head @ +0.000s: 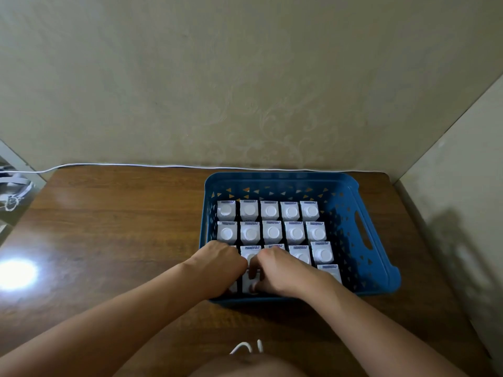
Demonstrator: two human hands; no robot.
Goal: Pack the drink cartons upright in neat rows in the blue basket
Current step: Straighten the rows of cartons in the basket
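Observation:
The blue basket [362, 227] stands on the right half of the wooden table. White drink cartons with round white caps stand upright in it in rows; the two back rows [270, 210] are in full view. Both my hands reach into the front left part. My left hand [220, 268] is curled down over the front left corner, where a sliver of a carton [233, 287] shows under it. My right hand [280, 270] curls its fingers round a front-row carton [248, 282] between the two hands. Several cartons under my hands are hidden.
A strip of basket floor [337, 227] is bare along the right wall, beside the handle slot. A white cable [136, 165] runs along the table's back edge by the wall. Another white cord [245, 348] lies at the near edge. Walls close in behind and on the right.

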